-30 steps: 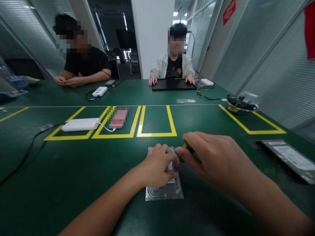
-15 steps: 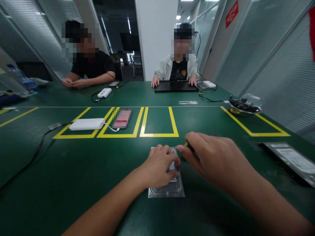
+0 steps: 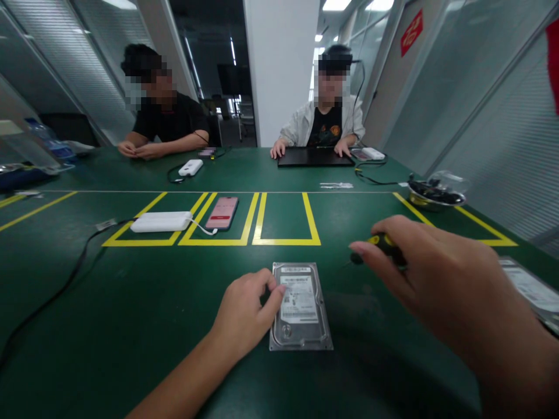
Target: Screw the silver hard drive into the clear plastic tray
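A silver hard drive (image 3: 301, 334) with a white label lies flat on the green table in front of me. At its left edge is my left hand (image 3: 251, 305), fingers curled, with the thumb and index fingertips close together over the label's side. Whatever may be between those fingertips is hidden or too small to make out. Off to the right, above the table and apart from the drive, my right hand (image 3: 419, 262) is closed around a screwdriver (image 3: 384, 243) with a black and yellow handle. Its thin shaft points left, toward the drive.
Another hard drive (image 3: 530, 288) lies at the right, partly behind my right forearm. A metal bowl of dark items (image 3: 430, 203) stands behind it. Yellow tape (image 3: 286, 241) marks the table. A white power bank (image 3: 161, 222) is cabled to a phone (image 3: 222, 213). Two people sit opposite, one touching a black panel (image 3: 314, 157).
My left hand has moved left off the drive's top to its left edge, uncovering the label. My right hand has drawn away to the right with the screwdriver.
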